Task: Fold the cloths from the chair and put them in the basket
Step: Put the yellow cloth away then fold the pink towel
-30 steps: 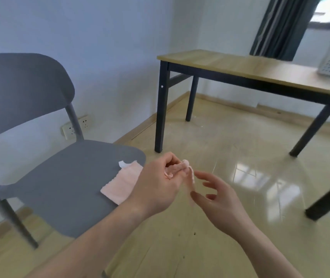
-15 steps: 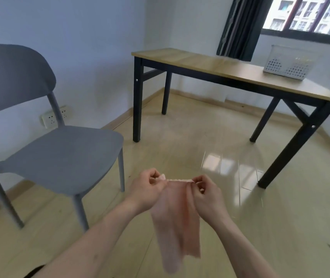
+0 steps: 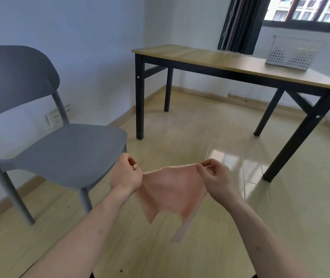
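A thin pink cloth hangs in the air in front of me, spread between both hands above the floor. My left hand pinches its upper left corner. My right hand pinches its upper right corner. The lower part of the cloth dangles loose and blurred. The grey chair stands at the left with a bare seat. A white perforated basket sits on the far right of the wooden table.
The table has black legs and stands against the far wall under a window with a dark curtain. Glossy light floor lies open between the chair and the table. A wall socket sits behind the chair.
The cloth has left the chair seat and both hands now hold it; they moved apart, spreading its top edge. My view has turned right, toward the table and basket.
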### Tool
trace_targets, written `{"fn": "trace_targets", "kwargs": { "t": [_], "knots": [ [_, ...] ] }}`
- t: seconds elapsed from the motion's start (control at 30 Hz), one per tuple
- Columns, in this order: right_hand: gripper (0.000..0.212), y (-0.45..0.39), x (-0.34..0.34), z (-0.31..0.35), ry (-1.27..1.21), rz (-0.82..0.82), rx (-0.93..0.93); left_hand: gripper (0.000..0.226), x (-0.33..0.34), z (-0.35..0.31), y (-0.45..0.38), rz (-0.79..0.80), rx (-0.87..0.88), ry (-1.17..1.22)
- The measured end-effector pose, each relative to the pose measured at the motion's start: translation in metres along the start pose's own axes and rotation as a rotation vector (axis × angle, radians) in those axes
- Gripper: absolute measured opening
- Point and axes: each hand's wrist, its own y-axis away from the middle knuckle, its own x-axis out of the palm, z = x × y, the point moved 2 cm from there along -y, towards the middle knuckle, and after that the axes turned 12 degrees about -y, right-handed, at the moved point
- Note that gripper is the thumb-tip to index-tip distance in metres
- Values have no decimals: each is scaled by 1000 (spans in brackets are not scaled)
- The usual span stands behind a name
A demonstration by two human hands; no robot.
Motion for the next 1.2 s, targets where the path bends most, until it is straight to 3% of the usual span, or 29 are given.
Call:
{"fn": "trace_targets", "kwargs": {
  "t": [0.07, 0.13, 0.3, 0.4, 0.47, 0.53, 0.63, 0.97, 1.2],
  "knots": [
    [18, 0, -2, 0, 9, 11, -5, 19, 0, 1, 0, -11, 44, -65],
    [18, 0, -4, -1, 23, 18, -11, 16, -1, -4, 3, 20, 127, -110],
    [16, -4, -15, -6, 28, 19, 7, 26, 5, -12, 11, 420, 224, -149],
    [16, -11, -28, -17, 23, -1, 60, 17, 6, -9, 11, 539, 254, -197],
    [18, -18, -35, -27, 8, -12, 107, 25, 10, -6, 10, 575, 279, -254],
    [20, -23, -38, -35, 3, -11, 155, 25, 15, -1, 7, 551, 280, -287],
    [24, -28, -40, -47, -10, -19, 214, 4, 25, 10, -3, 445, 268, -293],
    [20, -22, -47, -73, 199, 72, 354, 26, 34, 26, -8, 468, 198, -370],
    [5, -29, -38, -98, 194, 68, 423, 12, 50, 18, -13, 411, 127, -166]
  ]
}}
